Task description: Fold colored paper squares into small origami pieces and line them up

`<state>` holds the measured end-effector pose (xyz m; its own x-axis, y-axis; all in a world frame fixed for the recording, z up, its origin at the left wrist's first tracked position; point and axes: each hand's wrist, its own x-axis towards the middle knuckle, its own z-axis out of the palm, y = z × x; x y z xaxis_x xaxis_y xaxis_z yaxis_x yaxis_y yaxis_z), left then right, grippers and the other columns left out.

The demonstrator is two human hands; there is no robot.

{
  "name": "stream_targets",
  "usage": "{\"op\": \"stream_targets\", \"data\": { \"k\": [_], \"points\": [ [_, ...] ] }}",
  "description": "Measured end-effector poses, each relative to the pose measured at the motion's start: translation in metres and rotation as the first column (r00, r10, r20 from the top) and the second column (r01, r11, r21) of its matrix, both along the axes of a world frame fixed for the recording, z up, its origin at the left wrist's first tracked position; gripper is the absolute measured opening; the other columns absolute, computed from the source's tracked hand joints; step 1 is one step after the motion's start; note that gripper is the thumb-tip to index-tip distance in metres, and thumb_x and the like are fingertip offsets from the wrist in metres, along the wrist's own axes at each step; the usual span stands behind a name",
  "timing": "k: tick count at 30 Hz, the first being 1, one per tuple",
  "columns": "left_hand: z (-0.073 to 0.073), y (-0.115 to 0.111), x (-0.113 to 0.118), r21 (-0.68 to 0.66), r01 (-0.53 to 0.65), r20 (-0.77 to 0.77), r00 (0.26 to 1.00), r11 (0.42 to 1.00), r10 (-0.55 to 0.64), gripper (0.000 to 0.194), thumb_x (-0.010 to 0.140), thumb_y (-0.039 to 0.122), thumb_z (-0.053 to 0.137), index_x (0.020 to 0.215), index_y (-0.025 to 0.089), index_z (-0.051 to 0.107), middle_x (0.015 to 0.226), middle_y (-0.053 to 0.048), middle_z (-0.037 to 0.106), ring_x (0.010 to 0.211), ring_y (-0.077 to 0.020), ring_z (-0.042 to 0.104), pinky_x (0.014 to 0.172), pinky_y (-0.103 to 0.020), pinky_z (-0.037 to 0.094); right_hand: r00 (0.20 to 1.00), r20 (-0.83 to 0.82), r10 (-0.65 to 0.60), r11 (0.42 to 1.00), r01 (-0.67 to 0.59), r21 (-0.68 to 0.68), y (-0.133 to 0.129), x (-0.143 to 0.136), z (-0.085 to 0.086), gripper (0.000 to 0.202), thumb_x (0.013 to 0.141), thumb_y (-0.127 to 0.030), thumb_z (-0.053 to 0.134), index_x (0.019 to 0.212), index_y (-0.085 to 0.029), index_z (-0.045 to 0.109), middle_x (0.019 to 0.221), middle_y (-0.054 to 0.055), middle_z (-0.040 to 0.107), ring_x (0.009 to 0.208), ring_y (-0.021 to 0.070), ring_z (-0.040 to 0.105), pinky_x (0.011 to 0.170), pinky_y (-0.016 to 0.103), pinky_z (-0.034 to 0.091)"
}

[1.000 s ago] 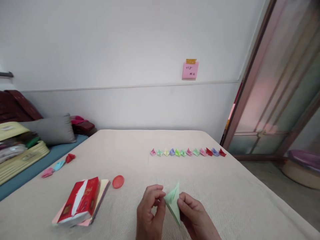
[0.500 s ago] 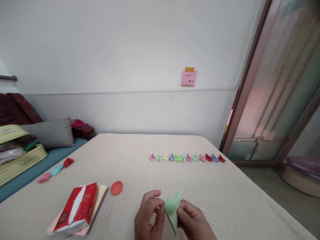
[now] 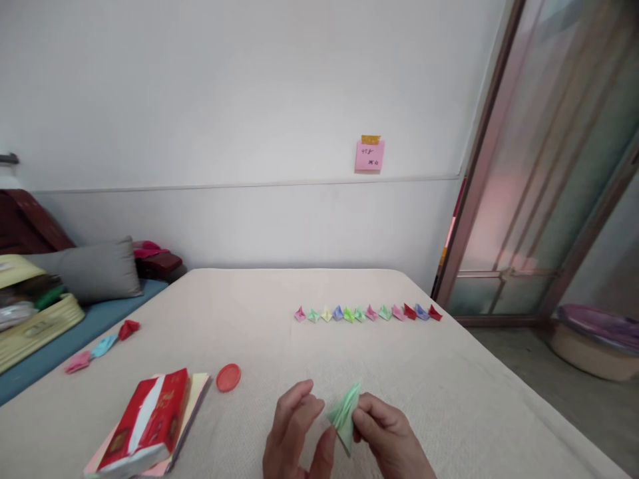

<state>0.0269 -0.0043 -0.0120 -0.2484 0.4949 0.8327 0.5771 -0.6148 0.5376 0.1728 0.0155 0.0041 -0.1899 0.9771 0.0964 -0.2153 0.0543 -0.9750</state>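
In the fingers of the right hand (image 3: 389, 432): one pale-green folded paper (image 3: 344, 419), pinched at its right edge. Left hand (image 3: 294, 432): fingers spread just beside it, contact unclear. Beyond the fingers: twelve small folded papers (image 3: 371, 313), apparently finished; the held piece seems incomplete.
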Motion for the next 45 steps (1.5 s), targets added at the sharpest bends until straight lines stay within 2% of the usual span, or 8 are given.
{"op": "stream_targets", "data": {
  "k": [5, 11, 20, 26, 29, 32, 39, 45],
  "points": [
    [-0.001, 0.001, 0.000, -0.029, 0.032, 0.025, 0.999, 0.999, -0.031, 0.014, 0.088, 0.028, 0.053, 0.097, 0.025, 0.063, 0.110, -0.006, 0.063, 0.081, -0.0168, 0.063, 0.070, -0.027, 0.052, 1.000, -0.018, 0.016, 1.000, -0.016, -0.016, 0.000, 0.000, -0.004, 0.031, 0.077, -0.040, 0.066, 0.058, -0.018, 0.057, 0.057, -0.003, 0.047, 0.060, 0.0151, 0.040, 0.061, 0.028, 0.029],
    [-0.002, 0.000, -0.003, -0.106, 0.079, 0.064, 0.995, 0.991, -0.072, 0.012, 0.088, 0.027, 0.053, 0.095, 0.027, 0.063, 0.112, -0.004, 0.061, 0.082, -0.0160, 0.062, 0.073, -0.028, 0.051, 0.995, -0.094, 0.022, 0.997, -0.029, -0.076, 0.002, -0.002, -0.011, 0.033, 0.076, -0.042, 0.067, 0.058, -0.017, 0.056, 0.056, -0.003, 0.046, 0.058, 0.0140, 0.038, 0.058, 0.027, 0.028],
    [-0.003, 0.001, -0.001, -0.163, 0.081, 0.079, 0.995, 0.983, -0.069, 0.019, 0.088, 0.040, 0.054, 0.099, 0.026, 0.061, 0.113, -0.006, 0.061, 0.075, -0.0170, 0.060, 0.065, -0.029, 0.052, 0.989, -0.146, 0.028, 0.992, -0.046, -0.119, 0.004, -0.003, -0.018, 0.035, 0.076, -0.044, 0.068, 0.059, -0.017, 0.055, 0.054, -0.003, 0.046, 0.056, 0.0126, 0.036, 0.055, 0.026, 0.026],
    [-0.001, -0.001, 0.001, -0.172, 0.089, 0.081, 0.994, 0.981, -0.075, 0.023, 0.088, 0.044, 0.052, 0.099, 0.026, 0.062, 0.112, -0.007, 0.062, 0.077, -0.0171, 0.061, 0.065, -0.029, 0.053, 0.976, -0.201, 0.083, 0.984, -0.112, -0.135, 0.008, -0.005, -0.027, 0.036, 0.075, -0.047, 0.070, 0.059, -0.017, 0.055, 0.053, -0.003, 0.045, 0.054, 0.0115, 0.034, 0.052, 0.025, 0.024],
    [-0.002, -0.002, 0.003, -0.159, 0.078, 0.093, 0.994, 0.984, -0.064, 0.019, 0.091, 0.037, 0.048, 0.096, 0.026, 0.062, 0.111, -0.006, 0.062, 0.086, -0.0183, 0.063, 0.067, -0.028, 0.054, 0.966, -0.250, 0.062, 0.981, -0.106, -0.164, 0.008, -0.006, -0.029, 0.035, 0.074, -0.046, 0.070, 0.060, -0.017, 0.055, 0.052, -0.004, 0.043, 0.053, 0.0109, 0.033, 0.052, 0.025, 0.024],
    [-0.002, -0.002, 0.004, -0.150, 0.053, 0.070, 0.997, 0.987, -0.043, 0.016, 0.089, 0.033, 0.050, 0.097, 0.026, 0.062, 0.110, -0.006, 0.063, 0.082, -0.0178, 0.063, 0.065, -0.028, 0.055, 0.971, -0.233, 0.045, 0.980, -0.089, -0.179, 0.008, -0.006, -0.029, 0.036, 0.072, -0.046, 0.072, 0.060, -0.017, 0.055, 0.052, -0.004, 0.043, 0.053, 0.0108, 0.032, 0.052, 0.025, 0.024],
    [-0.002, -0.001, 0.001, -0.128, 0.051, 0.027, 0.998, 0.990, -0.048, 0.022, 0.087, 0.036, 0.053, 0.103, 0.023, 0.059, 0.112, -0.010, 0.063, 0.080, -0.0193, 0.063, 0.059, -0.030, 0.056, 0.982, -0.182, 0.052, 0.986, -0.079, -0.147, 0.005, -0.007, -0.022, 0.036, 0.074, -0.046, 0.069, 0.059, -0.017, 0.053, 0.052, -0.004, 0.042, 0.053, 0.0116, 0.032, 0.051, 0.025, 0.025],
    [-0.002, -0.003, 0.004, -0.052, -0.018, -0.035, 0.999, 0.998, 0.016, 0.021, 0.086, 0.034, 0.056, 0.104, 0.024, 0.060, 0.115, -0.010, 0.061, 0.092, -0.0220, 0.065, 0.071, -0.033, 0.058, 0.983, -0.179, 0.042, 0.984, -0.072, -0.166, 0.005, -0.012, -0.025, 0.036, 0.073, -0.047, 0.070, 0.058, -0.018, 0.054, 0.052, -0.004, 0.041, 0.053, 0.0120, 0.031, 0.050, 0.024, 0.026]
  ]
}}
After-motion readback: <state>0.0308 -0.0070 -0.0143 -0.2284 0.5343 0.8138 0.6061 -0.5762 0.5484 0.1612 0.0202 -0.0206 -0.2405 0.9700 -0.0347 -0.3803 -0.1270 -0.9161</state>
